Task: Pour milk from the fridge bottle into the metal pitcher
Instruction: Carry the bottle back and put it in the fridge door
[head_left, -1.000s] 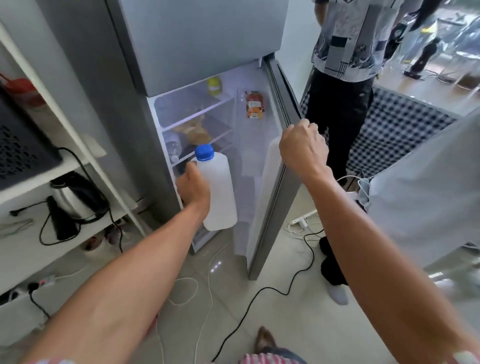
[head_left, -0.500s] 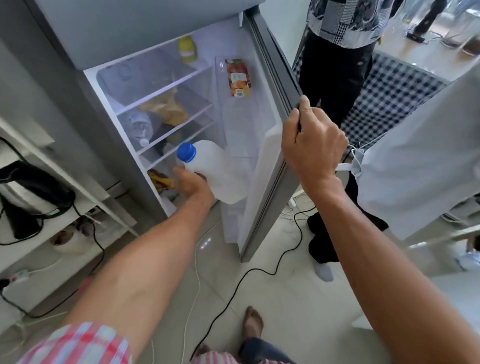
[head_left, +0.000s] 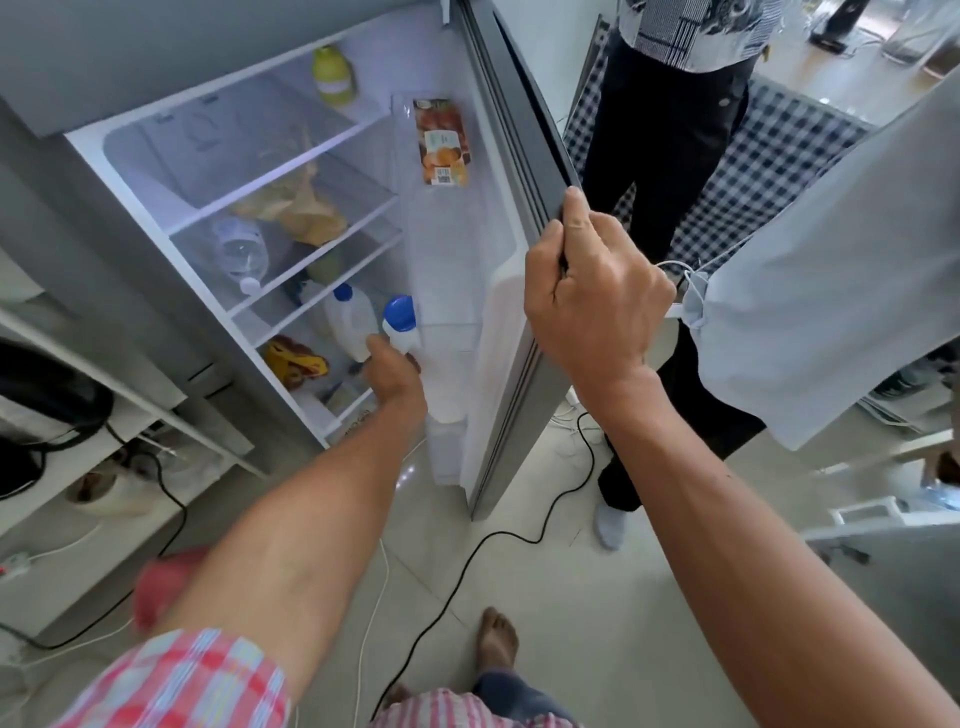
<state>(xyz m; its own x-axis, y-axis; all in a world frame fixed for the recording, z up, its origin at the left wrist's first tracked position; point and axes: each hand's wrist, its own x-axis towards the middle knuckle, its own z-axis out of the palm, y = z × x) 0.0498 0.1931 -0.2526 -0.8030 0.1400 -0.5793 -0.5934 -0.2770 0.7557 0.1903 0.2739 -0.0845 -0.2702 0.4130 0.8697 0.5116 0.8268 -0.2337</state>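
Reaching low into the open fridge (head_left: 291, 171), the left hand (head_left: 392, 371) has its grip wrapped around a white milk bottle (head_left: 402, 332) with a blue cap, which sits at the door side of the lower shelf, just beside a second blue-capped bottle (head_left: 348, 322). The right hand (head_left: 587, 291) grips the edge of the fridge door (head_left: 519, 156), clenched on it. No metal pitcher is in view, so whether any pouring is done cannot be told from here. An orange carton (head_left: 441, 143) in the door rack carries a label too small to read; no other writing is legible.
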